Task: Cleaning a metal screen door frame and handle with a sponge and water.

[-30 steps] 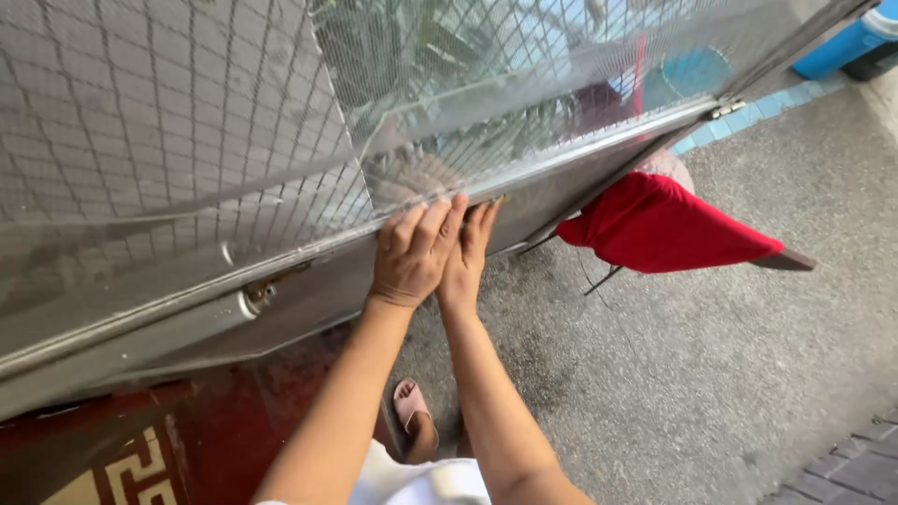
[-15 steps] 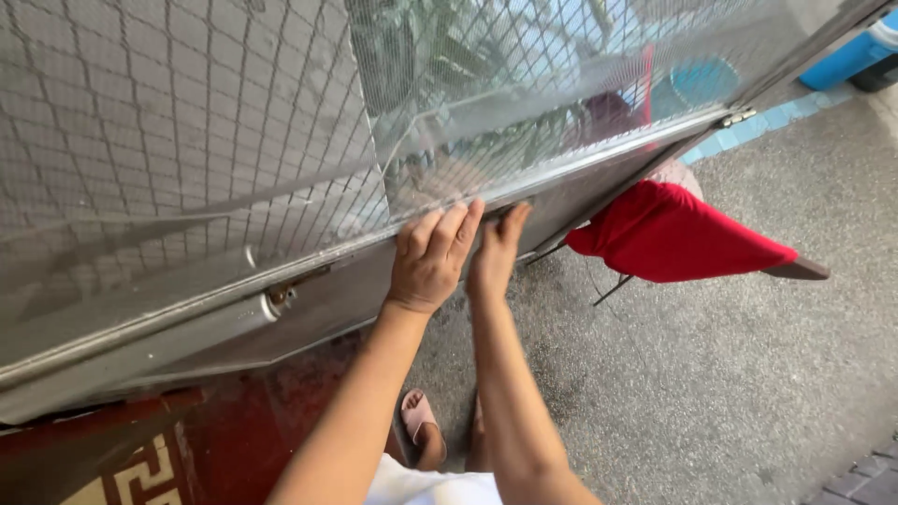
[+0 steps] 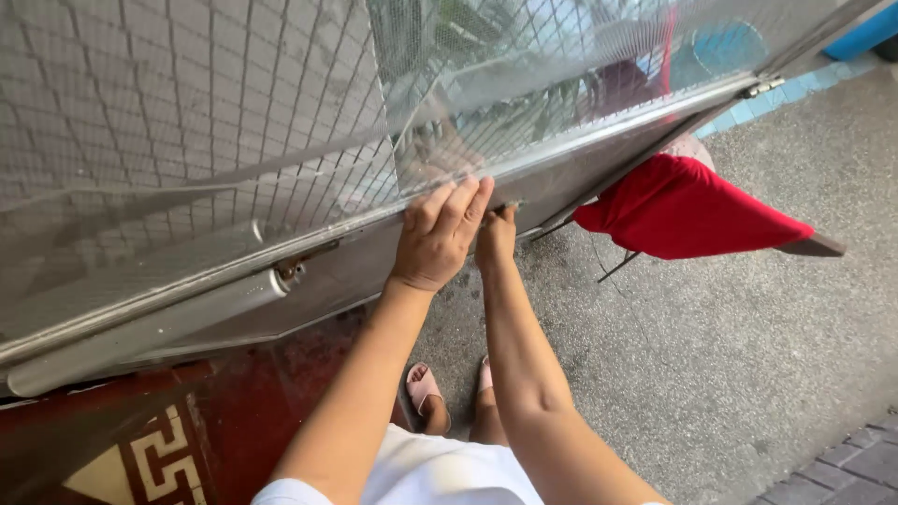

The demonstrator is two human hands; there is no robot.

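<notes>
You stand before a large grey metal screen door with fine wire mesh (image 3: 187, 122), and its horizontal aluminium middle rail (image 3: 599, 131) runs across just under your hands. The frame looks stiff and rather light, but the mesh above the rail seems thin and easy to dent, so I judge the rail is the safe place to take hold, not the netting. The smooth metal may be a little slippery.

Your left hand (image 3: 438, 238) lies flat on the door, the fingers (image 3: 463, 201) stretched and close together, their tips touching the rail edge. It holds nothing; it only presses. Your right hand (image 3: 496, 238) is just beside it, touching the same rail; its fingers curl toward the edge, but I cannot tell if they grip something small there.

A grey cylindrical door closer (image 3: 150, 327) sits on the lower left. A red cloth (image 3: 683, 210) hangs behind the door on the right, over the grey concrete floor (image 3: 730, 355).
</notes>
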